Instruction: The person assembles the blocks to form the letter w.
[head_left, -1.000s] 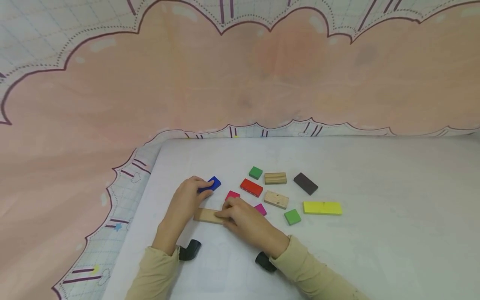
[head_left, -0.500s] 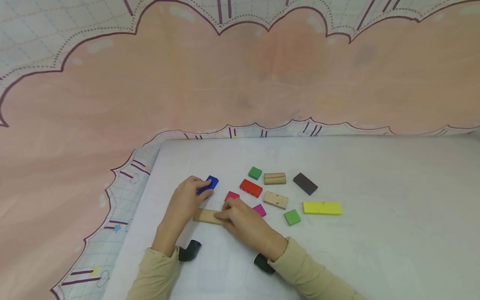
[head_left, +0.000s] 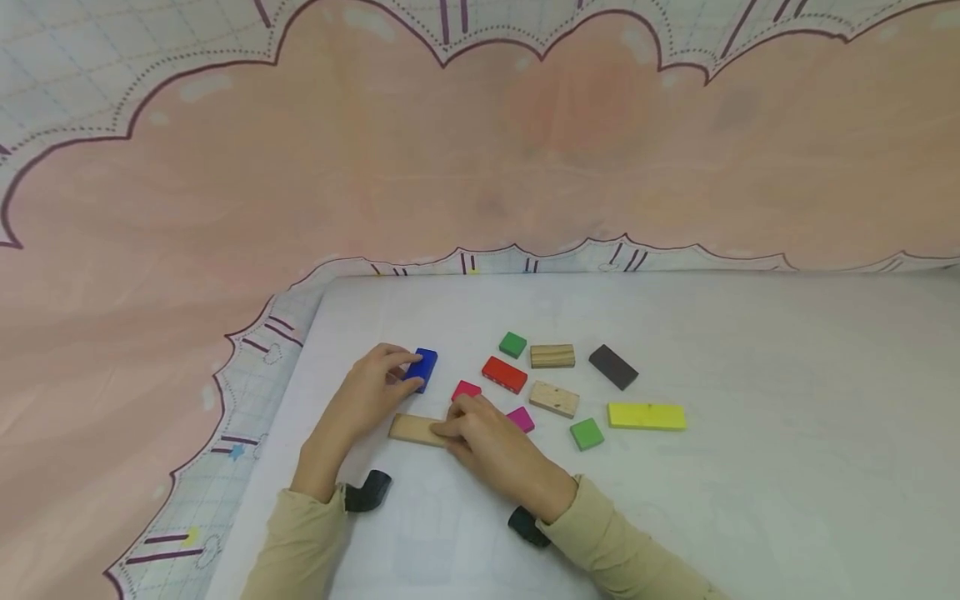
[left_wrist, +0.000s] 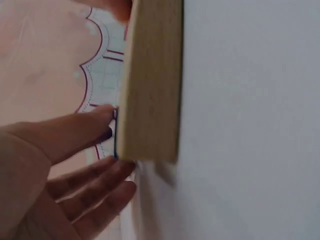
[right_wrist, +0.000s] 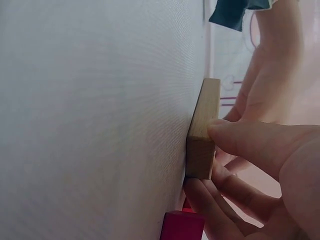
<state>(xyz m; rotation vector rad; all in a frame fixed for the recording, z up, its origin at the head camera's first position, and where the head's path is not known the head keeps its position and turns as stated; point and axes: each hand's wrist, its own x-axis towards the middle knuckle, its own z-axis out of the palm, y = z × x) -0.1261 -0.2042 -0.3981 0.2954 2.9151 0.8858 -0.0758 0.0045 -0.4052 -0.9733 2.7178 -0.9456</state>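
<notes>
My left hand (head_left: 367, 387) pinches a blue block (head_left: 423, 369) between thumb and fingers, at the left end of a group of blocks. In the left wrist view only a thin dark edge of that block shows; a plain wooden block (left_wrist: 152, 90) covers the rest. My right hand (head_left: 498, 446) grips this same long wooden block (right_wrist: 202, 120) at its right end, with the thumb on top and fingers along the far side. It lies flat on the white table, nearer to me than the blue one. Just beyond the right fingers is a pinkish-red block (head_left: 466, 389), partly hidden.
A magenta block (head_left: 521, 419) lies close beside my right hand. Further right are a red block (head_left: 505, 375), two green blocks (head_left: 513, 344), two wood-coloured blocks (head_left: 552, 357), a dark brown block (head_left: 613, 367) and a yellow block (head_left: 647, 417). A patterned cloth (head_left: 480, 167) hangs behind the table (head_left: 787, 375).
The blue block has turned from a slant to stand more lengthwise away from me. My left wrist has shifted slightly left. The right hand and the wooden block stay where they were.
</notes>
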